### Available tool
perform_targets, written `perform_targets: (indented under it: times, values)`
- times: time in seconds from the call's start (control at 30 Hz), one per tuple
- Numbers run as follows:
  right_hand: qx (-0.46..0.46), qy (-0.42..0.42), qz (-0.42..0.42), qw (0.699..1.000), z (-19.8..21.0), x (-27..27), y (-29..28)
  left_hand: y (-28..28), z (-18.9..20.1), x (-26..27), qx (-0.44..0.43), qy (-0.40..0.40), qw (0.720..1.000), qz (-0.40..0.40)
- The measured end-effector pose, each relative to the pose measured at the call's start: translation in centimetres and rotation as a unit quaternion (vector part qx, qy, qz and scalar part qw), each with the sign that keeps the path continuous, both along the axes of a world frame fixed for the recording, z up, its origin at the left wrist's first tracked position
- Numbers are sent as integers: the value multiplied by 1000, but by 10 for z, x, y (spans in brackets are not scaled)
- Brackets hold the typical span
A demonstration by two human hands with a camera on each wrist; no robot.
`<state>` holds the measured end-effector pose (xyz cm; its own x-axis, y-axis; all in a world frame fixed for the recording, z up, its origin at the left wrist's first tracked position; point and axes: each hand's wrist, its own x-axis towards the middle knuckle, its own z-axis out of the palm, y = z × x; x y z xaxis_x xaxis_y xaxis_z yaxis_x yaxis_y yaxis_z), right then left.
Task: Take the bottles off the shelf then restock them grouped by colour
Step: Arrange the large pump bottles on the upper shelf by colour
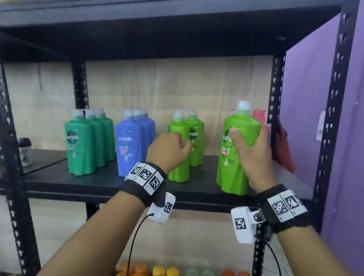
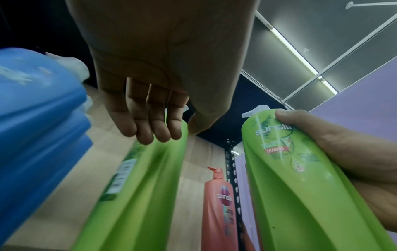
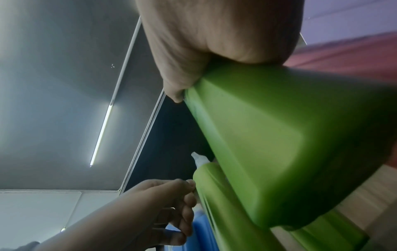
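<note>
1. Two hands work at a black metal shelf (image 1: 112,189). The right hand (image 1: 254,154) holds a light green bottle (image 1: 236,152) upright, cap up, its long axis vertical. The fingers wrap the bottle's right side and the thumb presses across the label.
2. The held bottle sits at the front right of the shelf. Whether its base touches the board or hangs just above it cannot be told.
3. Just to its left stands a pair of light green bottles (image 1: 193,134), one behind the other. By my judgement this is the matching group, so the coming move is a short shift to the left.
4. The left hand (image 1: 168,150) is at the front bottle of that pair. Its fingers (image 2: 148,122) are loosely curled and touch the bottle's side without clasping it.
5. The right hand is the nearer one to the gap between the held bottle and the pair.
6. Further left stand blue bottles (image 1: 131,139), then dark green bottles (image 1: 86,141), each group in its own row.
7. Behind the held bottle stands a pink pump bottle (image 2: 219,208), near the shelf's right post (image 1: 274,107). It could be knocked if the held bottle swings back.
8. Small orange, yellow and green bottles fill the shelf below.
</note>
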<state>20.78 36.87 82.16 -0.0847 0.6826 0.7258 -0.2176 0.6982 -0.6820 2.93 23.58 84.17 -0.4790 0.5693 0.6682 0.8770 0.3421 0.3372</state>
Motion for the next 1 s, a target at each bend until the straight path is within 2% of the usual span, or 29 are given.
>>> perform_targets:
  times: [0.27,0.5,0.73,1.0]
  values:
    - [17,-31,49,998,-12,-46,-18,-14,-17,-39,14,-86,996,-9]
    - [46,-38,1,998,-16,-69,-21,4,-28,-53,27,-137,988,-59]
    - [34,-33,0,999,-20,-83,-13,23,-60,-57,69,-243,950,-184]
    - [-3,-34,0,999,-34,-88,0,23,-78,-66,117,-299,924,-207]
